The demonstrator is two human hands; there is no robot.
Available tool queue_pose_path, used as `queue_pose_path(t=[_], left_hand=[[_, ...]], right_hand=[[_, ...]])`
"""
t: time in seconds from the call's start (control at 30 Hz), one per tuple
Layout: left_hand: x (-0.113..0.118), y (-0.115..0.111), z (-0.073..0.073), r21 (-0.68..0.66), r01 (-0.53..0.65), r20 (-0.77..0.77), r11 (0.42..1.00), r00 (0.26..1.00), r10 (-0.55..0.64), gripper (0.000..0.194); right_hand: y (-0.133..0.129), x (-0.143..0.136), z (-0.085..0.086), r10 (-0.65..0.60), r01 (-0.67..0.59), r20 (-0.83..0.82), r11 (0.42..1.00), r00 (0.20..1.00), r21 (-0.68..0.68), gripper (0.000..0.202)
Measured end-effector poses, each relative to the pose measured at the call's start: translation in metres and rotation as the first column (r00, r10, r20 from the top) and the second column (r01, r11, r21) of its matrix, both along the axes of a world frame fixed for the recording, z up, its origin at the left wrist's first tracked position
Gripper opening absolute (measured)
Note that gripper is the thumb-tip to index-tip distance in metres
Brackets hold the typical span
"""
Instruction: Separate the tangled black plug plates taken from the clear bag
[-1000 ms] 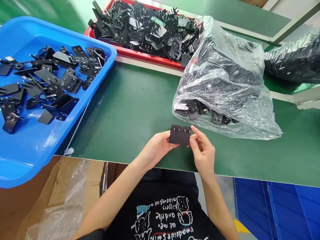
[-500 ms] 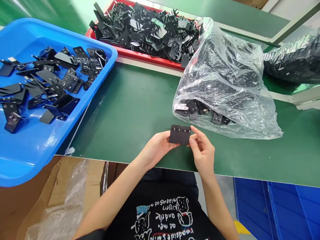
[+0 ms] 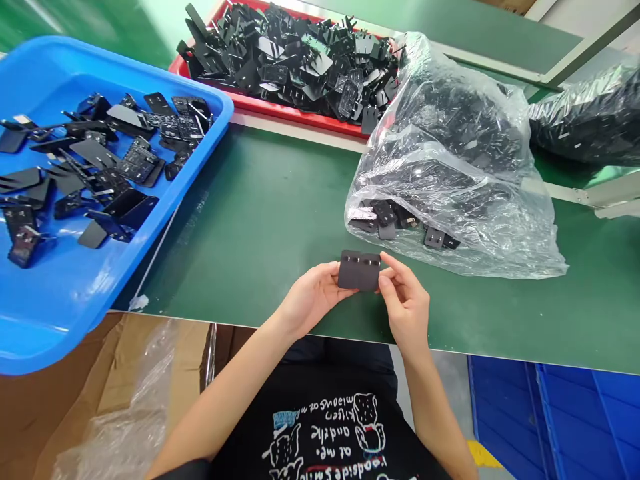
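Two flat black plastic plates [image 3: 359, 273] are held side by side above the green table, with small shiny metal pins along their upper edge. My left hand [image 3: 317, 293] is closed on the left side of the pair, its fingers partly hidden behind. On the right side, my right hand [image 3: 404, 297] grips the pair by finger and thumb. Beyond my right hand lies a clear plastic bag [image 3: 475, 220] full of similar black parts, several of them showing at its mouth.
A blue tray [image 3: 200, 143] with loose black parts stands at the left. Behind, a red tray [image 3: 300, 120] is heaped with black pronged pieces. Another wrapped bag [image 3: 590, 127] lies far right. Blue crates [image 3: 580, 413] and a cardboard box [image 3: 115, 380] are below the table edge.
The plates tilt very slightly between my hands. Otherwise both hands keep the same place and grip.
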State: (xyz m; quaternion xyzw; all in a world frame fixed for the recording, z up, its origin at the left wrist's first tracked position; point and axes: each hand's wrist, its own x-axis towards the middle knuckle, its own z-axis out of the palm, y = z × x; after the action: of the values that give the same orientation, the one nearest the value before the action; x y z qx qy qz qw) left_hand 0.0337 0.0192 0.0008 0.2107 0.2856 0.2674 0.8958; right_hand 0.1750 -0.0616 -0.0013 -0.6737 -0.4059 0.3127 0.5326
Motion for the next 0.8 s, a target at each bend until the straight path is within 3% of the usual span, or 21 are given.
queue_pose_path(t=[0.17,0.33,0.53,0.67,0.73,0.8], left_hand=[[0.002,-0.002,0.001,0.041,-0.015,0.004,0.999,1.000,0.014,0.027],[0.005,-0.010,0.002,0.018,-0.022,-0.081,1.000,0.996,0.023,0.034],[0.002,-0.012,0.005,0.066,0.020,-0.124,0.998,0.992,-0.012,0.040],[-0.010,-0.021,0.001,0.032,-0.049,-0.130,0.998,0.990,0.053,0.041],[-0.017,-0.011,0.000,-0.006,-0.073,-0.132,0.997,0.989,0.072,0.040],[-0.020,0.020,0.011,-0.054,0.004,-0.106,0.999,0.994,-0.010,0.038]], right_hand=[[-0.002,0.001,0.000,0.008,-0.008,-0.010,1.000,1.000,0.007,0.033],[-0.008,0.001,-0.003,-0.067,0.067,0.000,0.996,0.998,-0.067,0.034],[-0.011,0.001,-0.010,-0.104,0.100,-0.011,0.980,0.995,-0.170,0.050],[-0.011,0.006,-0.019,-0.070,0.064,-0.025,0.978,0.997,-0.199,0.059],[-0.010,0.005,-0.025,-0.055,0.046,-0.043,0.981,0.998,-0.190,0.063],[-0.009,0.001,-0.030,-0.055,0.045,-0.058,0.984,0.997,-0.172,0.065]])
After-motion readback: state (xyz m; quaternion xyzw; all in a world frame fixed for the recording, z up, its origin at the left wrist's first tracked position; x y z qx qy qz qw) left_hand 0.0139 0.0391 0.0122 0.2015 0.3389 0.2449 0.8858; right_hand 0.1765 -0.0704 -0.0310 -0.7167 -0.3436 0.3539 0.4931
